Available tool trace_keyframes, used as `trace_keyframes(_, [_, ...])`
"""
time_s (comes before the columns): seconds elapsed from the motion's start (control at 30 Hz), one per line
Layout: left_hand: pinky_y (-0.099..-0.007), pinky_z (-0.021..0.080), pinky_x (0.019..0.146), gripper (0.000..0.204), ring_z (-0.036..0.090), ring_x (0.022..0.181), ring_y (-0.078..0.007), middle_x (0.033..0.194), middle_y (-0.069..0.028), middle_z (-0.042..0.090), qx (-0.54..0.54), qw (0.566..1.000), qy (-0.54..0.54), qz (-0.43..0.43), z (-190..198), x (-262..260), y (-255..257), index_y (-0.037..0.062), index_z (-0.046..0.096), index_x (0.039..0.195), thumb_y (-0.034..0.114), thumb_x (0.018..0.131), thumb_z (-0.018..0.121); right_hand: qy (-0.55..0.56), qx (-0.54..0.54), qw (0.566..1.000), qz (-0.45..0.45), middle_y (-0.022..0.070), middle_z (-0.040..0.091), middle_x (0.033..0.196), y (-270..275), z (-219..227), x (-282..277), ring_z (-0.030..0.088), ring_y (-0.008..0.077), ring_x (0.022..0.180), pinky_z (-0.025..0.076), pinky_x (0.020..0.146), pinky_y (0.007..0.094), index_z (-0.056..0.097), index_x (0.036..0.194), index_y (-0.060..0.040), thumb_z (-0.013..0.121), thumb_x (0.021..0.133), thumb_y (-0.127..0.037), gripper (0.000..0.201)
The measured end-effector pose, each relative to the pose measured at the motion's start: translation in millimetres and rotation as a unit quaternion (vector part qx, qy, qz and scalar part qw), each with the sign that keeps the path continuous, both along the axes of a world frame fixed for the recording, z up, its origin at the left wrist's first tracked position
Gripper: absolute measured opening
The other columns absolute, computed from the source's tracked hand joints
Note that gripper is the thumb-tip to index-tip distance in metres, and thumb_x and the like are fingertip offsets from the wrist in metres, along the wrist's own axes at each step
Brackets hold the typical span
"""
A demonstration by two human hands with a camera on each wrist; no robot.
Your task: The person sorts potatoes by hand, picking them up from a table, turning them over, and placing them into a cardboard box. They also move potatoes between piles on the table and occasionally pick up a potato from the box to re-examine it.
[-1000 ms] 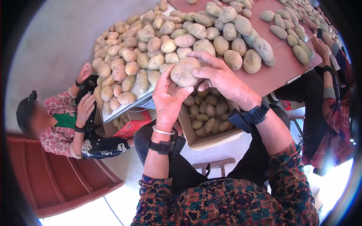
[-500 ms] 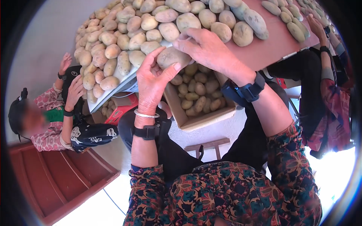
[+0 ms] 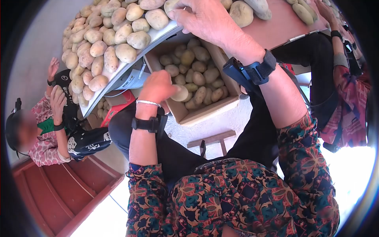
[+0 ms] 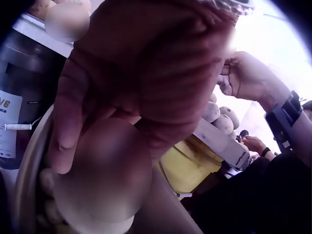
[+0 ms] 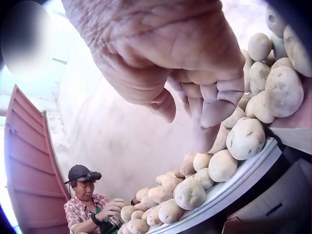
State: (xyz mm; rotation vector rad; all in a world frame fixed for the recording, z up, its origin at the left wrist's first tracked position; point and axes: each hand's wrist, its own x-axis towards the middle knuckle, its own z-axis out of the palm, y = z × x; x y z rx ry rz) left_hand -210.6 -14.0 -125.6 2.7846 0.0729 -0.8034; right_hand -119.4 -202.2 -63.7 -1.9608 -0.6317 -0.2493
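Observation:
A pale potato (image 3: 180, 94) is in my left hand (image 3: 158, 87), low over the near left side of a cardboard box (image 3: 209, 111). In the left wrist view, curled fingers lie along one side of that potato (image 4: 105, 175), just inside the box wall. Several potatoes (image 3: 199, 78) fill the box's lower part. My right hand (image 3: 209, 23) hovers at the table's near edge, fingers loosely bent, fingertips close to a potato of the big pile (image 3: 118, 33). The right wrist view shows nothing between the thumb and fingers of this hand (image 5: 170, 53).
The pile lies on a white-edged table (image 3: 156, 42); a reddish board (image 3: 276, 33) adjoins it on the right. A red box (image 3: 120, 103) stands under the table. One person (image 3: 43, 130) sits at left, another (image 3: 343, 91) at right. A small stool (image 3: 213, 140) is between my knees.
Both hands were together around a potato. The left has carried it down into the box area, turning over, while the right has moved off it, up toward the pile. The head view has shifted.

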Motion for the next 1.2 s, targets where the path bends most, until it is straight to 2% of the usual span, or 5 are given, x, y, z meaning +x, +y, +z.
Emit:
trace_keyframes(0.2, [-0.0459,0.052,0.076,0.02,0.067,0.084,-0.0379,0.085,-0.0187,0.07,-0.064,0.997,0.009,0.052,-1.3,5.6,7.8,0.0041,0.073,0.082,0.024,0.08,0.072,-0.065,0.042,0.997,-0.028,0.0272,0.064,0.078,-3.7,1.9,10.2,0.065,0.0397,0.076,0.051,0.07,0.0434,0.066,0.094,0.0032,0.056,0.085,-0.015,0.023])
trace_keyframes(0.4, [-0.0473,0.052,0.075,0.02,0.067,0.083,-0.0385,0.083,-0.0182,0.07,-0.059,0.992,-0.11,0.017,-1.8,5.9,5.7,0.0044,0.072,0.081,0.024,0.081,0.071,0.136,0.293,0.946,-0.026,0.0055,0.065,0.078,-20.6,18.7,16.2,0.059,0.0091,0.063,0.048,0.057,0.022,0.066,0.1,0.0056,0.055,0.094,-0.009,0.019])
trace_keyframes(0.8, [-0.0462,0.052,0.073,0.017,0.067,0.081,-0.0376,0.081,-0.0176,0.07,-0.125,0.965,-0.226,0.044,20.3,7.4,-6.3,0.0058,0.071,0.087,0.022,0.082,0.072,0.078,0.494,0.835,-0.229,0.011,0.068,0.088,-98.8,24.9,53.5,0.06,0.0145,0.066,0.048,0.06,0.0268,0.059,0.112,0.0032,0.056,0.094,-0.013,0.025])
trace_keyframes(1.03, [-0.0462,0.053,0.076,0.018,0.067,0.084,-0.0383,0.083,-0.0186,0.07,-0.131,0.965,-0.219,0.055,23.7,7.3,-8.4,0.0051,0.07,0.09,0.022,0.083,0.072,0.13,0.317,0.913,-0.221,0.0126,0.067,0.102,-95.3,24.4,74.0,0.066,0.0171,0.079,0.052,0.066,0.0288,0.057,0.118,0.0054,0.065,0.083,-0.011,0.039])
trace_keyframes(1.2, [-0.0456,0.053,0.077,0.018,0.067,0.085,-0.0385,0.086,-0.019,0.07,-0.146,0.964,-0.213,0.067,21.6,4.5,-10.9,0.0047,0.069,0.094,0.02,0.084,0.07,-0.022,0.089,0.951,-0.297,0.0237,0.064,0.113,-70.0,3.1,118.2,0.062,0.0376,0.107,0.05,0.091,0.044,0.054,0.122,0.0059,0.066,0.081,-0.017,0.048])
